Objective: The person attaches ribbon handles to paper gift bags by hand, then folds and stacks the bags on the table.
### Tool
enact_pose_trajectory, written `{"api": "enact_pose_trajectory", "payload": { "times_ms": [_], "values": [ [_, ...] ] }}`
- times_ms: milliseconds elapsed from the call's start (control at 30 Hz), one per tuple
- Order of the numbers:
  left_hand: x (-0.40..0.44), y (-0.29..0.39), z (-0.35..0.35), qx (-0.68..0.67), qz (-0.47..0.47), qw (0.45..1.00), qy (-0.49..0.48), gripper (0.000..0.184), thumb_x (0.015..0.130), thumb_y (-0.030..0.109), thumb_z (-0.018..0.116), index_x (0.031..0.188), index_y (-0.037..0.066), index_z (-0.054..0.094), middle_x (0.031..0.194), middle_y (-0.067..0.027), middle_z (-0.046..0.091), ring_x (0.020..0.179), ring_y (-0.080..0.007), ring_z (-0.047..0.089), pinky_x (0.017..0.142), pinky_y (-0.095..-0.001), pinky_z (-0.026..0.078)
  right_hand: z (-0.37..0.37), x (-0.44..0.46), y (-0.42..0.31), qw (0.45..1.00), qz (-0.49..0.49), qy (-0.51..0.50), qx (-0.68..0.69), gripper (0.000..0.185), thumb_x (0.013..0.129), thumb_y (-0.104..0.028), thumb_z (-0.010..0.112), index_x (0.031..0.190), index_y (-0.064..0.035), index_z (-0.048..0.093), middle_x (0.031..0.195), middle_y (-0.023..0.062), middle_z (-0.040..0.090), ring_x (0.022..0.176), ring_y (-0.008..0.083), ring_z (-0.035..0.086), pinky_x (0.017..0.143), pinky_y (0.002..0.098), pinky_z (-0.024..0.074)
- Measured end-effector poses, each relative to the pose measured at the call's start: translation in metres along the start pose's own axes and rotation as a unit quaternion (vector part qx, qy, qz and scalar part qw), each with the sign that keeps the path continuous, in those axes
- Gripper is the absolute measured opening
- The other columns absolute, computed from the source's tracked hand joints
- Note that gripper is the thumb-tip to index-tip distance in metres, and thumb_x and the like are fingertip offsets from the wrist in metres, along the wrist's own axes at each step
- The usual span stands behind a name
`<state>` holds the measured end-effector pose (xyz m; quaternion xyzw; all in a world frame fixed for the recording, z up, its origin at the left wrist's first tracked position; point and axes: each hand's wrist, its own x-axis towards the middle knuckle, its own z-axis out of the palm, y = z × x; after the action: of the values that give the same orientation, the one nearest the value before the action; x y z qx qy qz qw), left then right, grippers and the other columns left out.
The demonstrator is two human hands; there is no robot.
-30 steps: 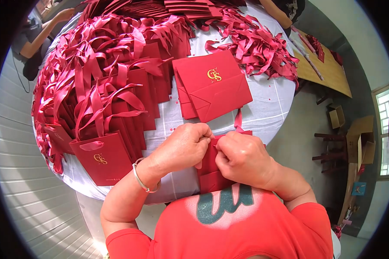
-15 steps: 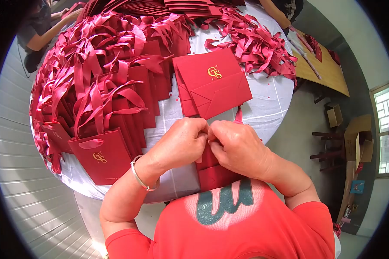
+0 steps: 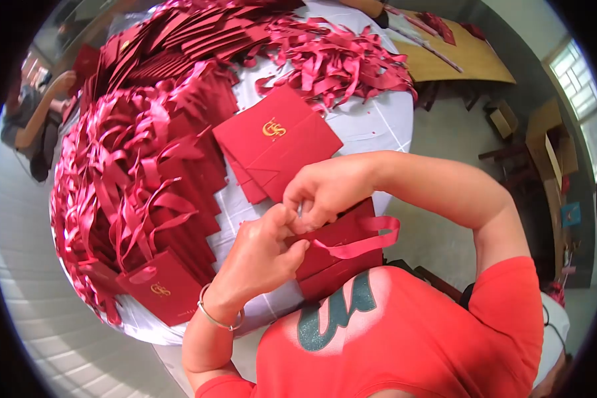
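A red paper bag [image 3: 345, 255] lies at the table's near edge against my body, with a pink ribbon [image 3: 361, 245] looped over its right part. My left hand [image 3: 265, 249], with a bangle at the wrist, has its fingers pinched at the bag's left side, near the ribbon's end. Touching it from above is my right hand [image 3: 328, 189], fingers curled together; what they pinch is hidden. Just beyond my hands, flat red bags with a gold logo [image 3: 272, 142] lie stacked.
Many upright red bags with ribbon handles [image 3: 156, 199] fill the table's left side. Loose ribbons [image 3: 341, 63] are heaped at the back, beside fanned flat bags [image 3: 205, 40]. Another person [image 3: 30, 119] is at the far left. Cardboard boxes [image 3: 544, 149] stand at right.
The view has turned and shifted. My right arm has swung up and its hand now reaches across from above. The ribbon now shows as a loop over the bag at my body.
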<state>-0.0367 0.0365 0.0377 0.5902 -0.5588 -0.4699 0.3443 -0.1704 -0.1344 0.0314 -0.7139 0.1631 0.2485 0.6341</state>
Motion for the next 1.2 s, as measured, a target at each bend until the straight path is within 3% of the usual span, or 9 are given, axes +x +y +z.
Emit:
{"api": "enact_pose_trajectory", "payload": {
  "times_ms": [100, 267, 367, 467, 533, 800, 900, 1033, 1200],
  "values": [
    [-0.001, 0.002, 0.001, -0.016, 0.014, 1.000, 0.006, 0.020, 0.083, -0.010, 0.064, 0.094, 0.000, 0.051, 0.075, -0.0038, 0.064, 0.057, -0.0076, 0.063, 0.045, -0.0232, 0.047, 0.001, 0.007, 0.006, 1.000, -0.008, -0.009, 0.019, 0.021, 0.075, -0.009, 0.068, 0.095, -0.0058, 0.067, 0.069, 0.0010, 0.058, 0.054, 0.0115, 0.050, 0.045, 0.0276, 0.0362],
    [-0.001, 0.000, -0.001, -0.033, -0.007, 0.999, 0.000, 0.018, 0.082, -0.009, 0.067, 0.089, 0.000, 0.053, 0.070, -0.0019, 0.063, 0.057, -0.0054, 0.061, 0.045, -0.0215, 0.047, 0.014, 0.000, 0.000, 0.992, 0.015, 0.081, 0.100, 0.023, 0.074, 0.003, 0.070, 0.095, 0.0006, 0.062, 0.078, 0.0042, 0.067, 0.063, 0.0101, 0.058, 0.054, 0.0242, 0.0451],
    [-0.003, 0.003, 0.001, -0.073, -0.034, 0.997, -0.017, 0.017, 0.081, -0.006, 0.067, 0.090, 0.000, 0.054, 0.070, -0.0003, 0.063, 0.059, -0.0055, 0.062, 0.049, -0.0224, 0.048, 0.008, -0.001, 0.006, 0.945, -0.118, 0.250, 0.178, 0.020, 0.077, 0.001, 0.074, 0.087, -0.0035, 0.057, 0.075, 0.0027, 0.064, 0.065, 0.0086, 0.059, 0.055, 0.0237, 0.0471],
    [-0.002, 0.002, 0.003, -0.078, -0.024, 0.997, -0.007, 0.015, 0.081, -0.004, 0.067, 0.090, 0.001, 0.055, 0.075, 0.0006, 0.064, 0.066, -0.0053, 0.063, 0.055, -0.0220, 0.048, -0.002, 0.014, 0.017, 0.877, -0.282, 0.385, 0.054, 0.016, 0.082, 0.001, 0.070, 0.086, -0.0040, 0.056, 0.078, 0.0006, 0.062, 0.072, 0.0071, 0.060, 0.064, 0.0240, 0.0504],
    [-0.001, 0.006, 0.000, -0.044, -0.029, 0.998, -0.041, 0.016, 0.080, -0.003, 0.067, 0.090, 0.001, 0.055, 0.078, -0.0004, 0.064, 0.068, -0.0050, 0.062, 0.056, -0.0219, 0.047, -0.017, 0.013, 0.020, 0.833, -0.271, 0.481, -0.033, 0.015, 0.083, 0.001, 0.070, 0.086, -0.0033, 0.056, 0.078, 0.0001, 0.062, 0.072, 0.0069, 0.059, 0.064, 0.0243, 0.0501],
    [0.001, 0.001, 0.001, -0.006, -0.053, 0.998, -0.025, 0.020, 0.079, 0.001, 0.071, 0.093, 0.001, 0.056, 0.077, -0.0029, 0.063, 0.065, -0.0069, 0.062, 0.057, -0.0243, 0.048, -0.008, -0.008, 0.031, 0.811, -0.238, 0.530, -0.070, 0.011, 0.085, -0.006, 0.072, 0.089, -0.0013, 0.063, 0.082, 0.0033, 0.063, 0.070, 0.0085, 0.058, 0.065, 0.0257, 0.0491],
    [0.007, -0.011, 0.004, 0.018, -0.033, 0.999, -0.005, 0.023, 0.080, 0.000, 0.072, 0.096, 0.000, 0.055, 0.074, -0.0015, 0.061, 0.060, -0.0055, 0.060, 0.052, -0.0226, 0.046, -0.001, -0.029, 0.043, 0.752, -0.264, 0.586, -0.148, 0.012, 0.086, -0.011, 0.072, 0.092, -0.0027, 0.066, 0.090, 0.0027, 0.062, 0.070, 0.0076, 0.056, 0.063, 0.0237, 0.0458],
    [0.008, -0.012, 0.007, 0.045, 0.019, 0.999, 0.018, 0.026, 0.083, -0.002, 0.073, 0.098, -0.001, 0.053, 0.073, 0.0001, 0.059, 0.054, -0.0036, 0.056, 0.045, -0.0210, 0.043, 0.021, -0.058, 0.060, 0.833, -0.185, 0.522, 0.005, 0.007, 0.089, -0.007, 0.071, 0.087, -0.0017, 0.066, 0.083, -0.0002, 0.064, 0.066, 0.0044, 0.054, 0.058, 0.0218, 0.0435],
    [0.011, -0.020, 0.009, 0.041, 0.014, 0.999, 0.016, 0.021, 0.086, -0.003, 0.067, 0.100, -0.001, 0.051, 0.074, -0.0020, 0.059, 0.055, -0.0047, 0.056, 0.045, -0.0224, 0.044, 0.056, -0.061, 0.062, 0.819, -0.311, 0.455, -0.158, 0.014, 0.078, -0.001, 0.077, 0.089, -0.0024, 0.071, 0.089, 0.0056, 0.066, 0.076, 0.0142, 0.063, 0.062, 0.0267, 0.0492]
  ]
}}
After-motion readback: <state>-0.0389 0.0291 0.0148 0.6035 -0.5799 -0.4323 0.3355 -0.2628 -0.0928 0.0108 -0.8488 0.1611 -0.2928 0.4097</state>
